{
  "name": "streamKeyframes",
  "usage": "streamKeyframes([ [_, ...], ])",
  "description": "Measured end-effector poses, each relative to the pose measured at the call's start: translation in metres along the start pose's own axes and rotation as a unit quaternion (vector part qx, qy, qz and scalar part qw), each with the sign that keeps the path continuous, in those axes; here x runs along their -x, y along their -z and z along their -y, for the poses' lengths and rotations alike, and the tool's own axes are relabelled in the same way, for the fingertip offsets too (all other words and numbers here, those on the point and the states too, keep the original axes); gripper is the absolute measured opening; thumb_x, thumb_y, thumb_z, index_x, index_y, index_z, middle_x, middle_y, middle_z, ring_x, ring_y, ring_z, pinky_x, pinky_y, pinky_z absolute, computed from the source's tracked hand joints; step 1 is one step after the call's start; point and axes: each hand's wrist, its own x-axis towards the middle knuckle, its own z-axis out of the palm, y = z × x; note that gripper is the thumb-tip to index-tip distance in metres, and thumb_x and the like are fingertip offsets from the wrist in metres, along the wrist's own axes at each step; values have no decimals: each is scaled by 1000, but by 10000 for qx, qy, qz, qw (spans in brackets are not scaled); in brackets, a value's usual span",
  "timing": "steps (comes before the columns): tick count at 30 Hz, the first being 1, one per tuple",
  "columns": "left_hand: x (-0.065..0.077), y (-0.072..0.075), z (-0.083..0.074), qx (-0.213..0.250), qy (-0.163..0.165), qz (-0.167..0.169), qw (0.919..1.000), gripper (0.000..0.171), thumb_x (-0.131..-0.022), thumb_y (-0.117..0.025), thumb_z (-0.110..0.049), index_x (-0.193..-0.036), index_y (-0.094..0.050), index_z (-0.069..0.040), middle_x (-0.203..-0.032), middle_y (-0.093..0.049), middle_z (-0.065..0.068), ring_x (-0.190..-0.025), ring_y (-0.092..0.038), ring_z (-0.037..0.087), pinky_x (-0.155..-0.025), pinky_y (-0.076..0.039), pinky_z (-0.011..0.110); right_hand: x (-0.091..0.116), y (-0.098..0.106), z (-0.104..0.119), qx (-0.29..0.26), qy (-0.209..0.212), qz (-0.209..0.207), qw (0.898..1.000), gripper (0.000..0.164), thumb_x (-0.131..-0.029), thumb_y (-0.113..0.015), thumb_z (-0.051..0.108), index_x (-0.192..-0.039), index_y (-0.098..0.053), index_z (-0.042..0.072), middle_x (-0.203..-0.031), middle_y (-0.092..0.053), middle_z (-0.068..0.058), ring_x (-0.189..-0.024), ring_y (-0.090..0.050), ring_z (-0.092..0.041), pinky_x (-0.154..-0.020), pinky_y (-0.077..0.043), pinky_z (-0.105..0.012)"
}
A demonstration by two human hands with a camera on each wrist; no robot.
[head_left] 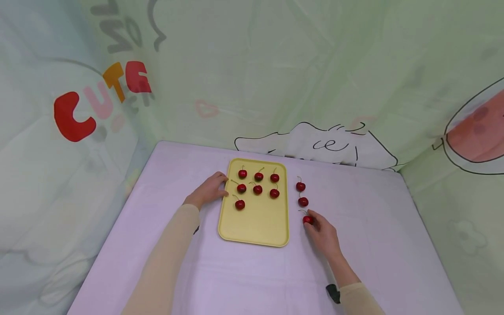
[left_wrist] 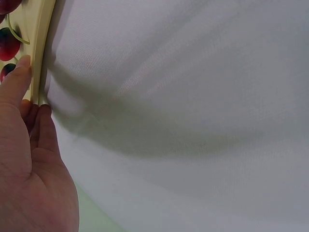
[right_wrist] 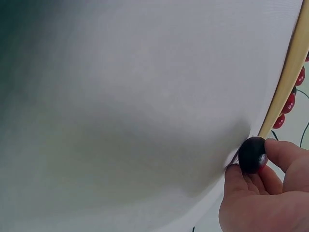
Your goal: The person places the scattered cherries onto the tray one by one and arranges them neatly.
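Observation:
My left hand [head_left: 208,189] grips the left rim of a yellow tray [head_left: 256,227]; in the left wrist view the thumb [left_wrist: 17,79] lies over the rim and the fingers bend against its outer side. Several red cherries [head_left: 257,189] with stems sit on the tray: two rows of three, and a single cherry [head_left: 239,204] below at the left. Right of the tray, my right hand [head_left: 323,234] pinches a cherry [right_wrist: 253,154] between thumb and fingers, close over the table.
Two more cherries, one upper [head_left: 301,186] and one lower [head_left: 303,201], lie in a column just beyond the right hand, beside the tray's right rim. A pale lilac cloth covers the table [head_left: 366,218]. Printed fabric walls [head_left: 252,78] stand behind it and at both sides.

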Motion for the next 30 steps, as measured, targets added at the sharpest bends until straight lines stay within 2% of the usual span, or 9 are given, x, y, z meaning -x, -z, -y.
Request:
streamKeyframes([
  [10,1,2,-2,23,105,44,9999,53,-92,-70,-21,-135,-52,3,-136,-47,13,-129,-46,26,-114,-34,35,0,0,-1,-25,13,37,10000,48,-94,-64,7,-140,-50,1,-139,-52,-20,-129,-48,-36,-102,-47,-45],
  [25,2,3,-5,84,180,75,9998,53,-92,-70,-21,-136,-51,2,-137,-46,13,-130,-45,26,-115,-33,35,-4,3,21,-283,-145,16,9995,49,-94,-65,10,-140,-51,5,-139,-52,-20,-127,-51,-35,-99,-48,-43],
  [30,2,2,-3,87,115,27,9999,53,-91,-71,-20,-135,-52,3,-136,-47,14,-129,-45,27,-114,-34,36,-7,1,31,-454,-111,70,9989,49,-93,-66,10,-140,-52,7,-141,-51,-19,-128,-51,-33,-99,-47,-38],
])
